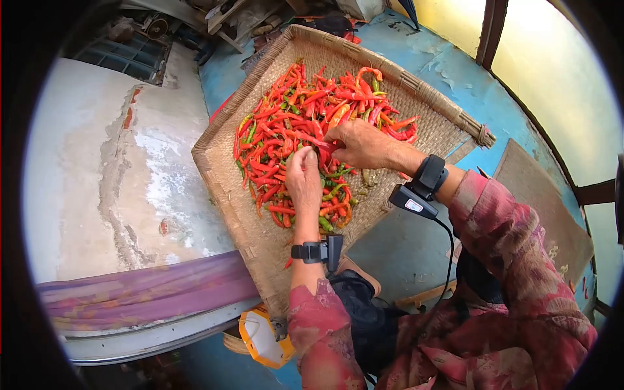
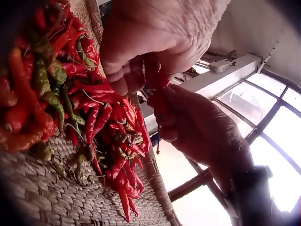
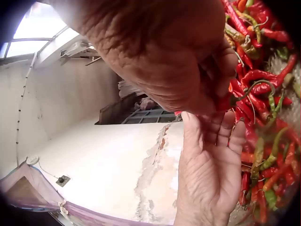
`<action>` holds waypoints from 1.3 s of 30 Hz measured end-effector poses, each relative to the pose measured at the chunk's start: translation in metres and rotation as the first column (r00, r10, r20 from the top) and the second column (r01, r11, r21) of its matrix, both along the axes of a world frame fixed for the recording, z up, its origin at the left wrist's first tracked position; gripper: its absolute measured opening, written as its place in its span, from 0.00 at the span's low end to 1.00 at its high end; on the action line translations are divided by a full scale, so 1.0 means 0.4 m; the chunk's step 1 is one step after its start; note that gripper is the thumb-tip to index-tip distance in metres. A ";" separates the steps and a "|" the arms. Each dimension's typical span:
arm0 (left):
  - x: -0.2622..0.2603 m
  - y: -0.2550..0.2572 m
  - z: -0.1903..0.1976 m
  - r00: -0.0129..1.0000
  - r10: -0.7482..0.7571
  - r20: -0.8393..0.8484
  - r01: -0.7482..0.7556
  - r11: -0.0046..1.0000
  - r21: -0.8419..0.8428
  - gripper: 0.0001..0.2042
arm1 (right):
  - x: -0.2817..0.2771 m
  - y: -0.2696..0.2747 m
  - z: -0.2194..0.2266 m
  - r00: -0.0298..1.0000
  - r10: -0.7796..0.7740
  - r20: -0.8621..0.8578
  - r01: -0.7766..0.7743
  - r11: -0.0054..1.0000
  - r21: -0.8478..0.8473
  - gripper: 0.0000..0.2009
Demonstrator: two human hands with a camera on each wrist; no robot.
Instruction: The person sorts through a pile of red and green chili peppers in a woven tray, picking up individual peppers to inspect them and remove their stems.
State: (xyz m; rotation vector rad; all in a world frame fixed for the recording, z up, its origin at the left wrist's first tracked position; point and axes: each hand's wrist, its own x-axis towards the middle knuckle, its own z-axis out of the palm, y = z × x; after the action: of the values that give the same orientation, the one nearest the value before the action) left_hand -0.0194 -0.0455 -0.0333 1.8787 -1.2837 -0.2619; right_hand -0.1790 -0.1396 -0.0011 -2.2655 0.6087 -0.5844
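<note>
Over the heaped chili peppers [image 1: 279, 136], both hands meet at a red chili pepper [image 1: 324, 144]. The left hand [image 1: 304, 182] pinches it between thumb and fingers, palm turned up. From the right, the right hand [image 1: 364, 144] grips the same pepper with curled fingers. In the left wrist view, part of the red pepper [image 2: 160, 96] shows between the left hand [image 2: 160, 37] and the right hand [image 2: 197, 127], with a thin stem [image 2: 158, 141] hanging below. The fingers hide most of it. Mostly red peppers, some green or orange, lie close beneath.
A large woven tray [image 1: 231, 214] with a raised rim bears the peppers. A wall [image 1: 84, 162] with peeling plaster stands left, above a purple cloth [image 1: 156, 292]. An orange-rimmed object [image 1: 266, 338] sits beneath the tray's near corner. Windows [image 1: 559, 78] line the right.
</note>
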 end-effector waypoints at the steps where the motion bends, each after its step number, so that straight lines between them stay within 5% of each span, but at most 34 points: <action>1: 0.062 -0.013 -0.004 0.985 0.026 0.171 -0.032 0.999 0.033 0.17 | -0.014 -0.003 0.029 0.995 -0.066 0.071 0.064 0.998 0.023 0.14; 4: 0.170 -0.081 0.015 0.879 0.151 0.453 -0.233 0.964 0.130 0.22 | -0.044 -0.024 0.063 0.939 -0.216 0.269 0.214 0.976 0.037 0.23; 6: 0.216 -0.143 0.028 0.898 0.066 0.435 -0.191 0.949 0.250 0.30 | -0.060 -0.025 0.085 0.844 -0.336 0.419 0.333 0.939 0.082 0.29; 9: 0.229 -0.245 0.048 0.869 -0.010 0.495 -0.296 0.791 0.535 0.41 | -0.059 -0.024 0.063 0.838 -0.340 0.428 0.365 0.931 0.024 0.29; 12: 0.264 -0.323 0.015 0.939 0.132 0.316 -0.305 0.744 0.595 0.40 | -0.052 -0.001 0.074 0.862 -0.345 0.371 0.316 0.939 0.137 0.28; 14: 0.247 -0.343 0.000 0.921 0.155 0.357 -0.349 0.735 0.581 0.39 | -0.049 -0.001 0.081 0.885 -0.279 0.373 0.271 0.960 0.074 0.26; 16: 0.235 -0.348 0.008 0.876 0.150 0.458 -0.449 0.603 0.659 0.36 | -0.044 0.002 0.087 0.884 -0.279 0.374 0.274 0.959 0.068 0.23; 21: 0.267 -0.273 -0.015 0.867 0.135 0.480 -0.402 0.758 0.513 0.24 | -0.037 0.005 0.079 0.871 -0.300 0.389 0.328 0.945 -0.005 0.17; 26: 0.269 -0.121 0.004 0.866 0.244 0.436 -0.406 0.852 0.330 0.23 | -0.036 0.014 0.080 0.871 -0.207 0.446 0.270 0.959 -0.082 0.11; 28: 0.267 -0.053 0.014 0.882 0.303 0.361 -0.355 0.931 0.087 0.22 | -0.033 0.012 0.077 0.883 -0.150 0.446 0.235 0.962 -0.141 0.08; 33: 0.196 0.095 0.027 0.935 0.315 0.163 -0.309 0.949 -0.065 0.19 | -0.013 0.030 0.059 0.916 -0.076 0.394 0.115 0.990 -0.077 0.07; 39: 0.089 0.155 0.011 0.921 0.310 0.236 -0.277 0.947 -0.162 0.21 | 0.031 0.099 0.043 0.962 0.071 0.262 -0.040 0.992 -0.123 0.10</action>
State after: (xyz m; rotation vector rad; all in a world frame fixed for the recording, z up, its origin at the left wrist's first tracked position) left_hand 0.0161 0.0164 -0.0290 2.0112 -1.1319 0.2258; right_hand -0.1665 -0.1002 0.0162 -2.2509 0.3843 -0.8985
